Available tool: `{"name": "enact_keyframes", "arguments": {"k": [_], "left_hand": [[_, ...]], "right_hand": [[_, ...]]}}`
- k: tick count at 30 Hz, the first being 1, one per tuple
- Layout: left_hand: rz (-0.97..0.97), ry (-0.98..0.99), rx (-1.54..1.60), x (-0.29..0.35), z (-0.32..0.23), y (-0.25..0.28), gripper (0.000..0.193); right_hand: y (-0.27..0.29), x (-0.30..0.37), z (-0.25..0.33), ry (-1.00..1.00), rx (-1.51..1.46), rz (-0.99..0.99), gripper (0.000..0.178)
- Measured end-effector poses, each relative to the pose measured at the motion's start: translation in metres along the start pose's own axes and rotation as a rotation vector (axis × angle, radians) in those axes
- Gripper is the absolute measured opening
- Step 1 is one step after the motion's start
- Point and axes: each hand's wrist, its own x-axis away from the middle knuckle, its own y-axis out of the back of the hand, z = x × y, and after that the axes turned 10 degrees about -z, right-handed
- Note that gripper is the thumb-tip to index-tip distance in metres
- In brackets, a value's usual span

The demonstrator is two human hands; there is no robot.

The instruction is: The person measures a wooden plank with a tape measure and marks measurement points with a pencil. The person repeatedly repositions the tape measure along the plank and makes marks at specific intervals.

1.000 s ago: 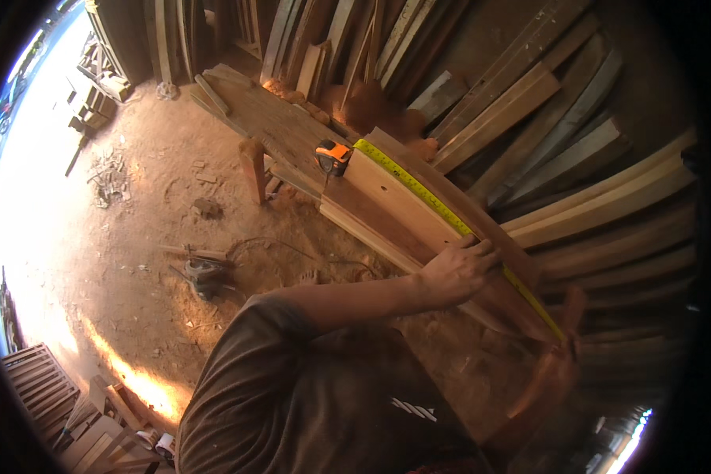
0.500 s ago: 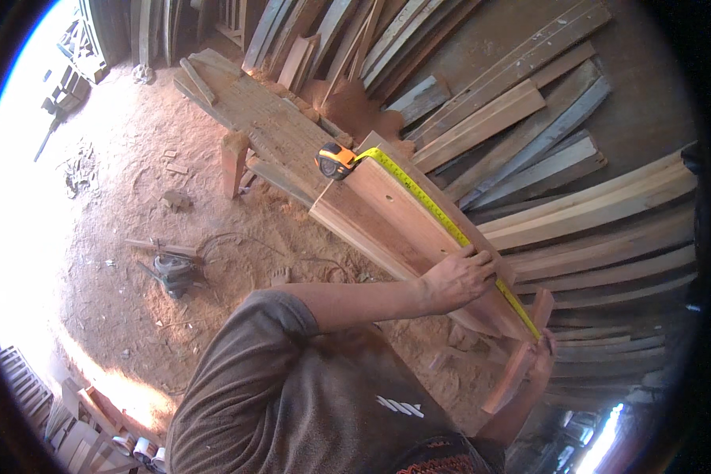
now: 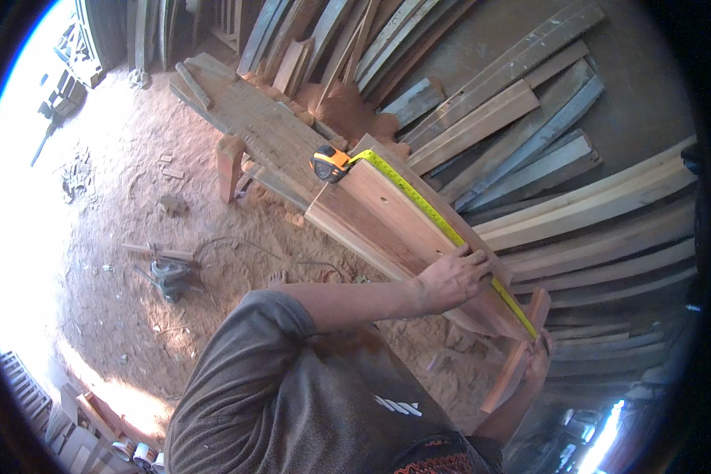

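Observation:
A tape measure with an orange and black case rests at the far end of a reddish wooden board. Its yellow blade runs out along the board's upper edge toward me. My left hand lies across the blade partway along, fingers curled over it and the board's edge. At the near end my right hand pinches the blade's tip, beside a short wooden crosspiece; part of its fingers is hidden. Small dark holes show in the board's face.
The board lies over a rough plank bench with a wooden leg. Stacked timber fills the right side and back. On the dusty floor at left sits a power tool with a cord. White tubs stand at lower left.
The view has shifted slightly, so everything sits a little further left. Both hands and the tape measure keep their places on the board.

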Motion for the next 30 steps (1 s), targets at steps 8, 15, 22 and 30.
{"name": "enact_keyframes", "arguments": {"k": [8, 15, 22, 30], "left_hand": [[0.018, 0.0, -0.041, 0.0, 0.0, -0.002, 0.035], [-0.014, 0.01, -0.048, 0.0, -0.001, -0.005, 0.031], [-0.074, 0.011, -0.022, 0.001, 0.0, -0.005, 0.033], [-0.044, 0.014, -0.007, 0.001, 0.0, -0.004, 0.038]], "right_hand": [[0.002, -0.002, -0.003, -0.037, 0.055, -0.019, 0.033], [-0.002, 0.002, -0.003, -0.003, 0.027, -0.059, 0.031], [0.0, 0.0, -0.008, -0.014, -0.017, -0.016, 0.031], [0.002, 0.0, -0.012, -0.014, -0.049, -0.01, 0.032]]}}
